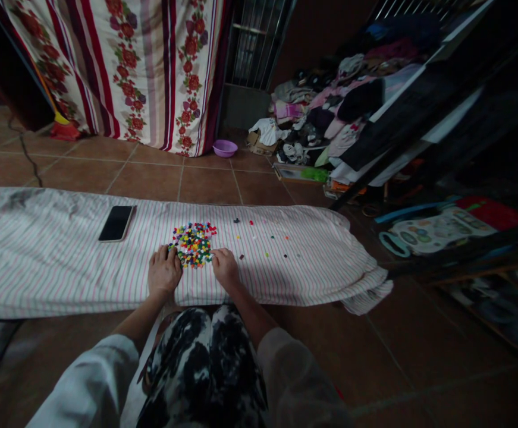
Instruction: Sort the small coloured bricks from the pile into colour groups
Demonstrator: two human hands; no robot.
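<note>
A pile of small multicoloured pieces (192,244), too small to name by kind, lies on a striped cloth (294,282). At the pile's left edge rests my left hand (165,272), palm down and fingers stretched out, touching the outer pieces. My right hand (226,267) is at the right edge, its fingers curled into a pinch; whatever sits between the fingertips is hidden. Right of the pile, several single pieces or tiny groups lie spaced apart, among them a red one (251,222), a dark group (236,220) and a dark piece (285,256).
A phone (116,224) lies on the cloth to the left. Beyond the covered surface are a tiled floor (151,172), a purple basin (225,148), a floral curtain (151,71) and a heap of clothes (321,113). A rack with hanging garments leans in from the right.
</note>
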